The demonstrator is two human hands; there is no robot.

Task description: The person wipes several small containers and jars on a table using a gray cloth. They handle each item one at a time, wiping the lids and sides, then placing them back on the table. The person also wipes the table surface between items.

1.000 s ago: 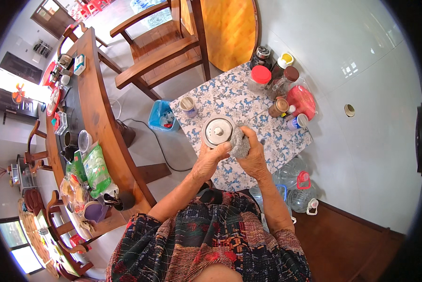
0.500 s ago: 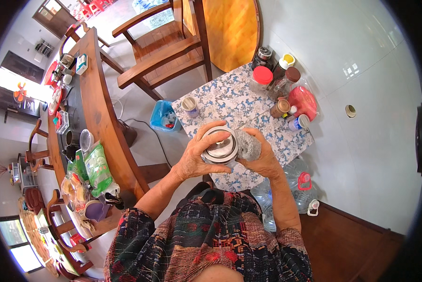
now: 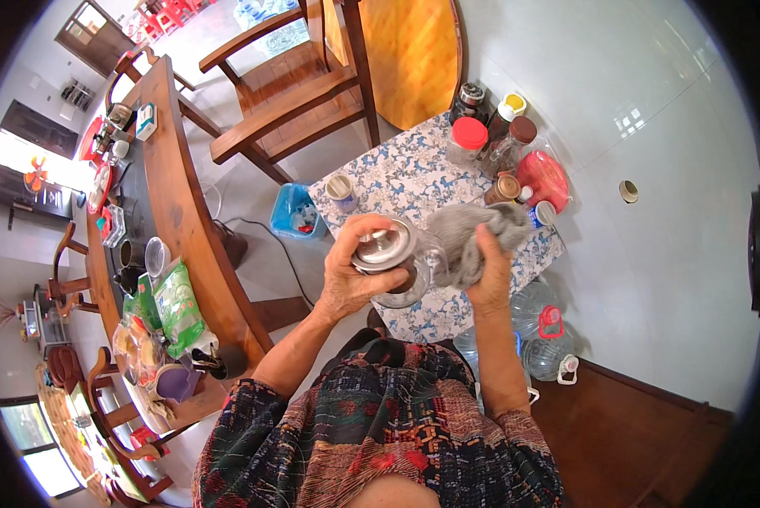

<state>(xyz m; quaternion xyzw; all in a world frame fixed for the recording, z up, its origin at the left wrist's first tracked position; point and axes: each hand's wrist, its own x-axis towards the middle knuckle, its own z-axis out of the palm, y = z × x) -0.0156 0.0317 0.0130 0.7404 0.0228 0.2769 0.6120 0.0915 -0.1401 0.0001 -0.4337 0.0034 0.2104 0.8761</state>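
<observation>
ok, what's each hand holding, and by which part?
Left hand grips the glass pot around its metal lid and upper side. Right hand presses a bunched grey cloth against the pot's side.

you are wearing a loose garment with a busy pattern in dark navy, red, orange and cream, and the pattern is looking like small geometric shapes mixed with dots. the cloth is covering your chest and shoulders and is ending in short sleeves above the elbows. both forearms are showing bare, with no watch and no bracelet to see. your left hand [image 3: 356, 269] and your right hand [image 3: 487, 273] are wearing no gloves. rings i cannot tell, the fingers are showing too small.
</observation>
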